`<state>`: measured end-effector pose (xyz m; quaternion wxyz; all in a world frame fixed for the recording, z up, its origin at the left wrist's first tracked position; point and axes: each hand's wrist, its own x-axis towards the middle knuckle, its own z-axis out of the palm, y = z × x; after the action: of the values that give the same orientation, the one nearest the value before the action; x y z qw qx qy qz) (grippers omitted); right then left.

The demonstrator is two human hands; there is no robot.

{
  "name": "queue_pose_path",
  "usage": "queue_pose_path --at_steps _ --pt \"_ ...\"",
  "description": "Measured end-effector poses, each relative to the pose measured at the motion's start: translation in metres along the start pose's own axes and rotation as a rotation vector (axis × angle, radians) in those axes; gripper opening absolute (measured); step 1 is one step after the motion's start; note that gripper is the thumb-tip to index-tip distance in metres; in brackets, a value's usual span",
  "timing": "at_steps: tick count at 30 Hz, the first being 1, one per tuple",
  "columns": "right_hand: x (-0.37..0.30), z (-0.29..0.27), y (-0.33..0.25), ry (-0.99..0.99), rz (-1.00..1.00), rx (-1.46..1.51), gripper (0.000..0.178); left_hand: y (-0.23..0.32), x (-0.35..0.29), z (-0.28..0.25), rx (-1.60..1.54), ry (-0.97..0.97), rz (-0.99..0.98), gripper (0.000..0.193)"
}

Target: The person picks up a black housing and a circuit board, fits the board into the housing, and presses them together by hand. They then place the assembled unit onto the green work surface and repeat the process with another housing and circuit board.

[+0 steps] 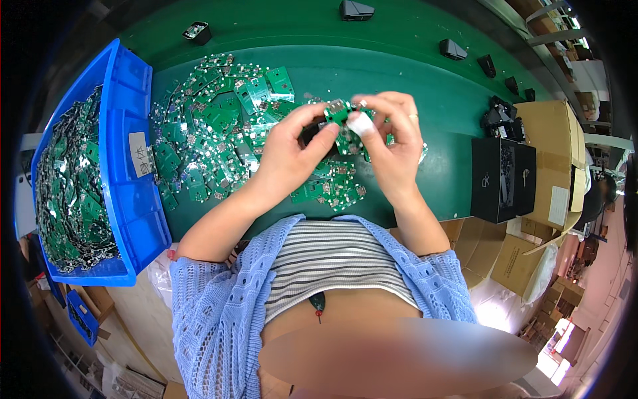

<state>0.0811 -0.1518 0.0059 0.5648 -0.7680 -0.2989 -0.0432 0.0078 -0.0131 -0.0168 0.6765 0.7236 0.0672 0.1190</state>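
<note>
Above the near middle of the green table, both my hands meet over a small green circuit board (338, 111) with a silvery metal connector. My left hand (287, 147) is closed, pinching the board's left side between thumb and fingers. A dark piece shows in its grip, too covered to name. My right hand (399, 141) is closed on the board's right side; its thumb has a white wrap (361, 124) and a ring sits on one finger. Behind and below the hands lie more loose circuit boards (222, 120), heaped over the left half of the table.
At the left edge stands a blue bin (126, 120) full of circuit boards. On the right are a black box (488, 183), a cardboard box (548, 153) and a pile of black parts (500, 120). Several black casings, such as one casing (357, 10), sit along the far green strip.
</note>
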Motion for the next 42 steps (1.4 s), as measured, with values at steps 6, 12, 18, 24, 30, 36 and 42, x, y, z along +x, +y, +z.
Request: queue_pose_path --at_steps 6,12,18,24,30,36,42 --pt "0.006 0.007 0.005 -0.019 -0.270 -0.159 0.014 0.008 0.003 -0.005 -0.124 0.108 -0.022 0.020" --pt "0.019 0.001 -0.007 -0.197 -0.532 -0.530 0.026 0.008 0.004 -0.006 0.282 0.226 0.381 0.017" --pt "0.024 -0.001 -0.019 -0.394 -0.661 -0.777 0.027 0.007 0.005 -0.010 0.354 0.248 0.386 0.017" --pt "0.015 0.014 0.004 -0.318 -0.363 -0.070 0.019 0.003 0.002 -0.017 -0.112 0.163 0.140 0.007" --pt "0.000 0.024 0.018 -0.152 -0.203 0.174 0.013 0.006 0.000 -0.021 -0.151 0.009 -0.035 0.010" --pt "0.012 0.012 0.009 -0.177 -0.318 0.042 0.018 0.008 0.000 -0.023 -0.132 -0.018 0.009 0.021" --pt "0.020 0.005 -0.002 -0.303 -0.531 -0.225 0.024 0.011 -0.001 -0.024 0.016 0.125 0.120 0.031"
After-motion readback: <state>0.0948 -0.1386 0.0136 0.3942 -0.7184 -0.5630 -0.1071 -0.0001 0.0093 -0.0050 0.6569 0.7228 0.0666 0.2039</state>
